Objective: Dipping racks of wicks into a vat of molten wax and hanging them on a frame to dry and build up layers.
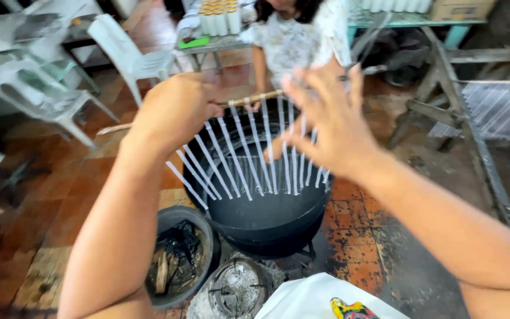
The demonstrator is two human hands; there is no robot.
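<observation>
My left hand point(172, 112) grips a wooden rod point(255, 98) from which several thin white candles point(249, 159) hang over a big black pot point(267, 218). My right hand point(329, 127) is spread open with fingers apart, touching the candles near the rod's right end. The rod's right part is hidden behind that hand. The candle tips hang just above or inside the pot's mouth.
A person in a pale patterned shirt point(296, 38) stands beyond the pot. A dark bucket point(178, 254) with scraps and a small stove ring point(237, 289) sit near my feet. White plastic chairs point(131, 56) stand left, and a rack of hanging candles point(497, 106) stands right.
</observation>
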